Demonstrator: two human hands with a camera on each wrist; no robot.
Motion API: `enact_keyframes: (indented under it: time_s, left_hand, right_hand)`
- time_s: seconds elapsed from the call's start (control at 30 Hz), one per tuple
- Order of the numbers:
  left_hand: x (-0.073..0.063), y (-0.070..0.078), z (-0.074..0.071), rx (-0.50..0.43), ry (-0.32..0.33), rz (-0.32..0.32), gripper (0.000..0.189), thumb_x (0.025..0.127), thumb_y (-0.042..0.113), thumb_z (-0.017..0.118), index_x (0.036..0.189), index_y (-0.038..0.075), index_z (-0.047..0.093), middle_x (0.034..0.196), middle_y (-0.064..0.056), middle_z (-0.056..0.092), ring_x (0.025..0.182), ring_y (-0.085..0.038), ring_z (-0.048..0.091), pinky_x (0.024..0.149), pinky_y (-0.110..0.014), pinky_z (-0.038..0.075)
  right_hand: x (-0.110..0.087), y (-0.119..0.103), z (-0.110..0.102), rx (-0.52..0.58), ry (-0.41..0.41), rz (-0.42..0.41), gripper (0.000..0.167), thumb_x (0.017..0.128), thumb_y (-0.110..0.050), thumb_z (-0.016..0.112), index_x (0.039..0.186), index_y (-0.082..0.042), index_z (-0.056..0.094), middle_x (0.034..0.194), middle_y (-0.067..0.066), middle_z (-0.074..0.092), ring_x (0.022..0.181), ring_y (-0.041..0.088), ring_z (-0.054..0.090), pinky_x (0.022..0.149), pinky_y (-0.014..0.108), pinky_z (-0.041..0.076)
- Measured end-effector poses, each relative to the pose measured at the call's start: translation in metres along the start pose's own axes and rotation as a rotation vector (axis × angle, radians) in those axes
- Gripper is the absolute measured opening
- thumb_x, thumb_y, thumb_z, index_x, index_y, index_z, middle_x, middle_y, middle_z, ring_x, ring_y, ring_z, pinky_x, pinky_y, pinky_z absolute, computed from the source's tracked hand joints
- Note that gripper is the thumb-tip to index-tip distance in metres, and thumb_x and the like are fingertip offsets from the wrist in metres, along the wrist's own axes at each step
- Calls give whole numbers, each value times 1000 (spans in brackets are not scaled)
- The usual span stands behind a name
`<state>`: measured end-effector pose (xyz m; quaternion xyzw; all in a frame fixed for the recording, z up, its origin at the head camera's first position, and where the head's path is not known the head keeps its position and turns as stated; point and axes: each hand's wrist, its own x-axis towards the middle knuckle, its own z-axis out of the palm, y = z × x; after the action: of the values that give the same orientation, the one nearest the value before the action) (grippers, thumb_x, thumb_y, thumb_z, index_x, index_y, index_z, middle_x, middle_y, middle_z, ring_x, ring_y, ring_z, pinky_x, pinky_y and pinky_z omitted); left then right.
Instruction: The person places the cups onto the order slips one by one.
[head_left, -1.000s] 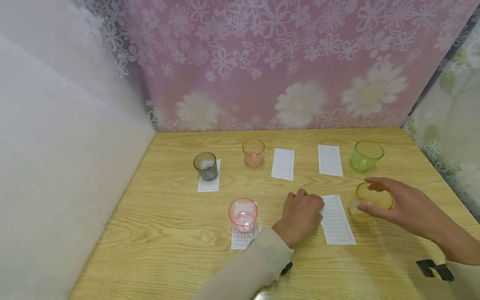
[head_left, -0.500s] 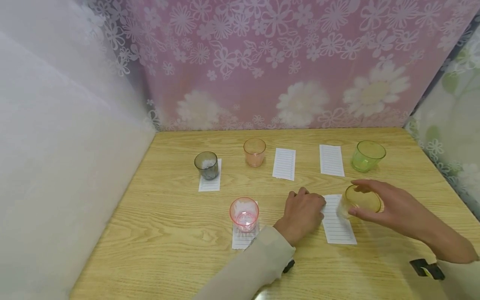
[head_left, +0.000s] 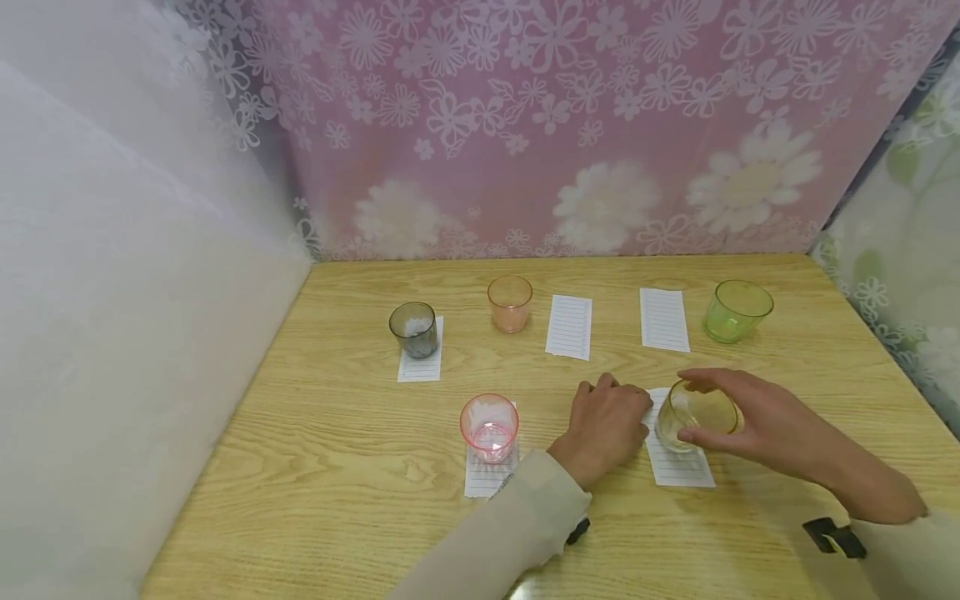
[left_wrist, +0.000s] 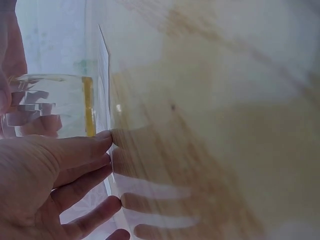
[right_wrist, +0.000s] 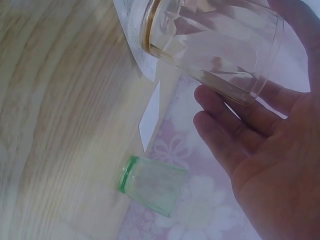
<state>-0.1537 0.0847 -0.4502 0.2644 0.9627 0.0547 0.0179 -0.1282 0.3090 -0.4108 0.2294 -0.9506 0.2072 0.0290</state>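
While the left hand (head_left: 604, 427) is touching paper (head_left: 681, 470) with straightened fingers (left_wrist: 97, 215), the right hand (head_left: 765, 423) is gripping a yellow cup (head_left: 699, 412).

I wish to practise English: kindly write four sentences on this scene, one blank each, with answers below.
The right hand holds a cup whose rim is ____.
The left hand touches a slip of ____.
The orange cup stands ____ the grey cup and the green cup.
The head view shows ____ cups.

Missing words: yellow; paper; between; five.
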Motion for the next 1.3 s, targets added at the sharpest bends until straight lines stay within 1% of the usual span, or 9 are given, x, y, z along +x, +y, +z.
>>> enact_keyframes:
  time_s: [0.1,0.23,0.4,0.7,0.93,1.07,1.13,1.23,1.3]
  left_hand:
    - [0,0,1,1,-8,-2,27,103,44,77,130,44,76,131,26,73,118,-5,61,92,-29,47]
    - [0,0,1,4,0,-3,25,103,44,76,128,44,76,130,27,73,118,-4,61,91,-29,47]
    - [0,-1,1,1,2,1,25,103,43,75,128,45,76,130,27,73,118,-4,61,91,-29,47]
    - [-2,0,1,4,7,5,28,103,44,76,131,44,75,133,26,72,121,-5,61,93,-30,49]
    - [-4,0,2,22,9,18,31,105,43,73,136,44,73,139,27,69,127,-5,61,96,-31,51]
    - [-5,-2,3,40,-2,31,34,107,44,71,141,43,70,147,28,64,131,-4,59,98,-31,51]
    - [-6,-3,3,41,-6,35,36,109,42,68,145,43,68,151,28,61,134,-3,58,98,-30,51]
    - [-8,-7,0,33,-2,41,37,112,36,63,149,40,65,155,26,58,136,-4,57,95,-29,52]
    - [-9,-8,-4,30,6,51,37,113,31,61,149,37,65,156,24,58,137,-6,57,94,-30,53]
  right_hand:
    - [1,-2,3,-4,-16,-5,74,87,-42,93,147,-9,65,135,9,75,116,36,73,88,61,58]
    - [3,-4,5,-16,-27,-14,76,87,-42,93,148,-9,64,135,11,74,116,35,73,86,56,59]
    - [3,-5,6,-7,-38,-8,76,88,-42,92,149,-7,63,135,14,73,117,37,73,86,58,59]
    - [6,-5,10,-11,-43,-27,77,89,-42,92,151,-8,61,131,7,75,116,33,73,83,52,59]
    - [7,-6,8,8,-65,-1,78,90,-43,91,152,-7,60,133,10,75,117,35,72,84,55,58]
    - [8,-7,7,4,-71,-9,81,90,-44,90,154,-7,58,139,15,71,119,37,71,87,60,59]
    - [8,-7,5,0,-73,-12,83,91,-44,90,157,-8,55,144,17,68,121,39,70,90,64,58]
    - [10,-8,1,6,-70,-3,84,93,-44,87,162,-12,51,151,16,64,126,39,68,94,68,55]
    - [11,-9,-3,11,-70,8,82,96,-43,85,163,-14,50,153,15,63,128,40,67,96,69,54]
